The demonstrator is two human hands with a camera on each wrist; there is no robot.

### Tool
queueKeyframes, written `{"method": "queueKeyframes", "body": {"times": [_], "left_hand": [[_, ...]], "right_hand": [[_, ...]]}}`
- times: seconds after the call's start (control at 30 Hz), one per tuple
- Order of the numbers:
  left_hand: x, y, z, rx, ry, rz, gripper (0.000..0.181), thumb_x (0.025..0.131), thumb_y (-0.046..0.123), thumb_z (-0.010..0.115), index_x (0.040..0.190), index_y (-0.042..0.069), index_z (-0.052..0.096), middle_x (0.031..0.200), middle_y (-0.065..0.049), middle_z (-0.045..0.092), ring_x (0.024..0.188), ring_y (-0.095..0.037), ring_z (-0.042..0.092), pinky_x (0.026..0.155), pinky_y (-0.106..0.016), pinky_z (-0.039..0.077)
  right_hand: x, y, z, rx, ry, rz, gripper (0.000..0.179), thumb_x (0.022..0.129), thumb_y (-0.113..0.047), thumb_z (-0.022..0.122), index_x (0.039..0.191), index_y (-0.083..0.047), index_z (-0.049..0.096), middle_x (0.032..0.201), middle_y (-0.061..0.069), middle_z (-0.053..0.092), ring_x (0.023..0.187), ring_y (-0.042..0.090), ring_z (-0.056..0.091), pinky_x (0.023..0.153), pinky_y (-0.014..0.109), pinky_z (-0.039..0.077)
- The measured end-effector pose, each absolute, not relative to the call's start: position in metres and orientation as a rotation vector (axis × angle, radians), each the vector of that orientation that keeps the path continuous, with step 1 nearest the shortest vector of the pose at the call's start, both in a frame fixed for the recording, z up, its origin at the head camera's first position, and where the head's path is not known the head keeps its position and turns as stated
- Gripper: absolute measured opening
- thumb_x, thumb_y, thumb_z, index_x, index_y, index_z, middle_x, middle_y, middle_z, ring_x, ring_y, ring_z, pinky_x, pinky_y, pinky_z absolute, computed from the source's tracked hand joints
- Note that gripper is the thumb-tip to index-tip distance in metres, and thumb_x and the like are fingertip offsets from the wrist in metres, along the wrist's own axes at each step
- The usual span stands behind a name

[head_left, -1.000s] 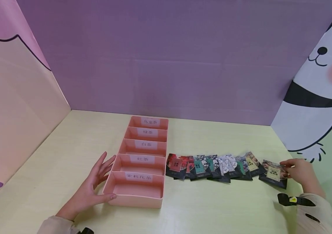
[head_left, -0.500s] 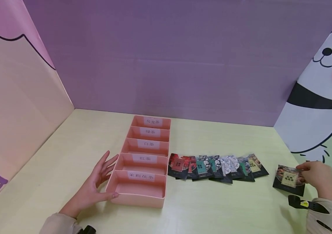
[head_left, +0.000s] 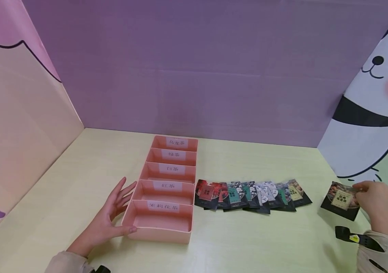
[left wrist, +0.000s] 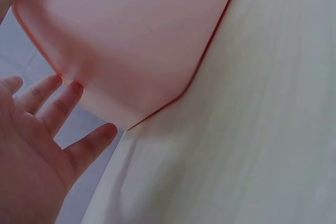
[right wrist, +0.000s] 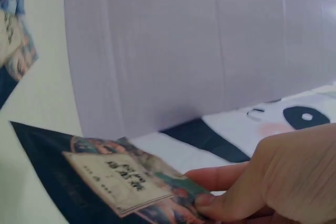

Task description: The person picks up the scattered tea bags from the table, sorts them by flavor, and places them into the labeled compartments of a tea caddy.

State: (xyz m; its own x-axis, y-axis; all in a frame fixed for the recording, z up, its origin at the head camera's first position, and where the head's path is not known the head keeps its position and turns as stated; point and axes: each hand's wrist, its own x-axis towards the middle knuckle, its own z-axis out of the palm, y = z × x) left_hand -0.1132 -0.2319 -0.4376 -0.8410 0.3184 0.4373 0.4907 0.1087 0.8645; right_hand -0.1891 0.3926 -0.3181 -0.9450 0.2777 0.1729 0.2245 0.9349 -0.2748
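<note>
My right hand (head_left: 379, 206) pinches the right edge of a dark tea sachet (head_left: 340, 201) with a cream label, thumb on top. The sachet is tilted above the table, its shadow below it; in the right wrist view the tea sachet (right wrist: 121, 182) fills the lower left. My left hand (head_left: 103, 220) lies along the left side of a pink divided box (head_left: 159, 235), thumb at its near corner and fingers spread fairly straight. In the left wrist view, fingertips (left wrist: 76, 88) touch the box wall (left wrist: 126, 40).
Several overlapping tea sachets (head_left: 236, 195) lie in a row right of the box, with red, teal, white and yellow labels. White paper labels (head_left: 175, 154) with Chinese writing mark the box compartments. A purple panel (head_left: 197, 76) stands behind the table, with printed panels at both sides.
The right hand has drawn the cream-labelled sachet rightward from the end of the row and raised it off the table. The left hand stays at the box.
</note>
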Motion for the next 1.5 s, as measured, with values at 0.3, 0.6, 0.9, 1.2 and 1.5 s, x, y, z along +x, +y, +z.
{"method": "queueKeyframes", "body": {"times": [0.3,0.6,0.9,1.2,1.5], "left_hand": [[-0.114,-0.231,-0.437,-0.851,-2.182,-1.838,0.123,0.068,-0.020,0.077,0.160,0.010,0.001,0.163,-0.012,0.025,0.140,-0.004,0.036,0.103,-0.015,0.035],[-0.115,-0.228,-0.438,-0.856,-2.183,-1.830,0.123,0.068,-0.020,0.077,0.160,0.010,0.001,0.162,-0.012,0.025,0.140,-0.003,0.036,0.102,-0.014,0.035],[-0.114,-0.229,-0.437,-0.885,-2.156,-1.833,0.124,0.067,-0.022,0.076,0.160,0.008,0.000,0.163,-0.007,0.025,0.140,-0.003,0.036,0.102,-0.014,0.034],[-0.116,-0.229,-0.438,-0.917,-2.130,-1.845,0.123,0.066,-0.023,0.075,0.159,0.005,0.001,0.163,-0.006,0.026,0.140,-0.005,0.037,0.103,-0.014,0.034],[-0.115,-0.231,-0.439,-0.870,-2.176,-1.836,0.121,0.069,-0.020,0.076,0.160,0.009,0.002,0.162,-0.011,0.026,0.139,-0.003,0.037,0.103,-0.014,0.034]], "right_hand": [[-0.197,0.354,-0.321,-0.066,-2.638,0.477,0.032,0.079,0.011,0.046,0.103,0.019,0.065,0.092,0.035,0.062,0.077,0.045,0.056,0.060,0.042,0.035],[-0.229,0.302,-0.318,0.152,-2.511,0.657,0.030,0.088,0.013,0.050,0.110,0.012,0.069,0.089,0.025,0.060,0.082,0.043,0.060,0.057,0.035,0.040],[-0.270,0.251,-0.301,0.419,-2.520,0.737,0.032,0.090,0.013,0.054,0.118,0.008,0.068,0.087,0.020,0.058,0.084,0.040,0.059,0.062,0.042,0.043],[-0.309,0.217,-0.290,0.579,-2.567,0.779,0.027,0.096,0.008,0.055,0.118,0.005,0.070,0.087,0.018,0.057,0.086,0.036,0.059,0.071,0.048,0.050],[-0.329,0.173,-0.289,0.635,-2.675,0.962,0.027,0.100,0.004,0.052,0.121,0.006,0.068,0.094,0.017,0.053,0.092,0.033,0.060,0.079,0.042,0.057]]}}
